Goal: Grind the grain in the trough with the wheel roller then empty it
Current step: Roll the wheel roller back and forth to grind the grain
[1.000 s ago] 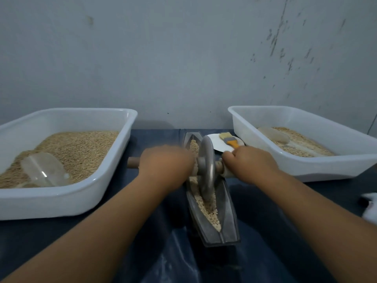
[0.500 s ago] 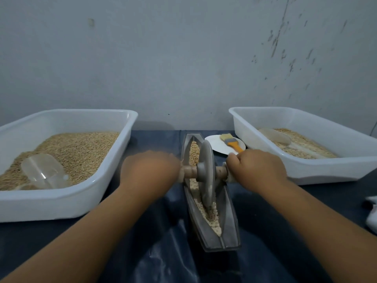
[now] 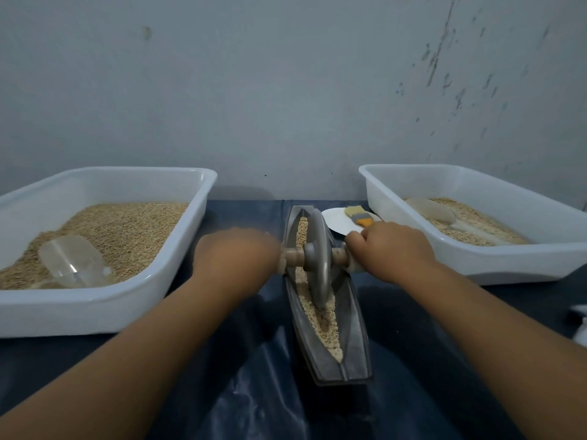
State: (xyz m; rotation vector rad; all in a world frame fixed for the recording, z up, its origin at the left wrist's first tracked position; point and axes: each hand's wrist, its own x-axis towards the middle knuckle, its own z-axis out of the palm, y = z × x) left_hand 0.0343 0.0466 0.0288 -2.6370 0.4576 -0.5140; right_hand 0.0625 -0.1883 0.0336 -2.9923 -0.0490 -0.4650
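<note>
At the far left a white tub (image 3: 178, 249) sits on the dark-covered counter (image 3: 247, 392), heaped with whole grain in which a clear scoop (image 3: 71, 260) lies half buried. Next comes the left hand (image 3: 236, 254), blurred by motion and curled over the left end of the wooden axle; its fingers cannot be seen clearly, but it appears to grip the handle. In the middle stands the boat-shaped metal trough (image 3: 352, 344), running away from the person, with the grain (image 3: 320, 322) lying along its groove, thickest toward the near end. The wheel roller (image 3: 319, 258) stands upright in that groove, about midway along, its rim bedded in the grain. The right hand (image 3: 392, 250) is wrapped around the right end of the axle, knuckles up. Beyond it a small white plate (image 3: 338, 222) carries a brush (image 3: 357, 215) with an orange handle, and at the far right a second white tub (image 3: 508, 265) holds a thinner layer of grain and another clear scoop (image 3: 430, 211). The grinding step looks to be in hand, with emptying not yet begun: most kernels near the close end look whole. The next move likely calls for even downward pressure from both hands while rolling the wheel along the groove, keeping it upright so it does not ride up the trough's sides or spill grain.
</note>
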